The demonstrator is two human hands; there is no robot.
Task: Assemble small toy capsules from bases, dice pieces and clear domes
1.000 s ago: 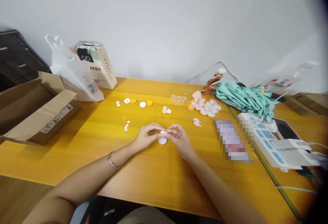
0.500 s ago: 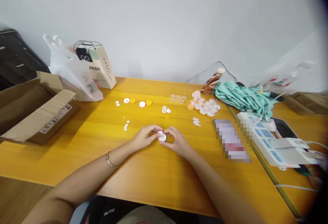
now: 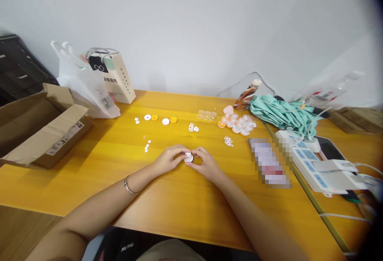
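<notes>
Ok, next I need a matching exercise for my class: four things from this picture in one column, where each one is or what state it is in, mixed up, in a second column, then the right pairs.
Things
1. White round piece
2. Bracelet
3. Brown bottle
4. Cardboard box

Places and states
A. Around the left forearm
B. Open, with flaps spread
C. Between the left hand and the right hand
D. Next to the teal fabric bundle

Right pairs: 1-C, 2-A, 3-D, 4-B
</notes>
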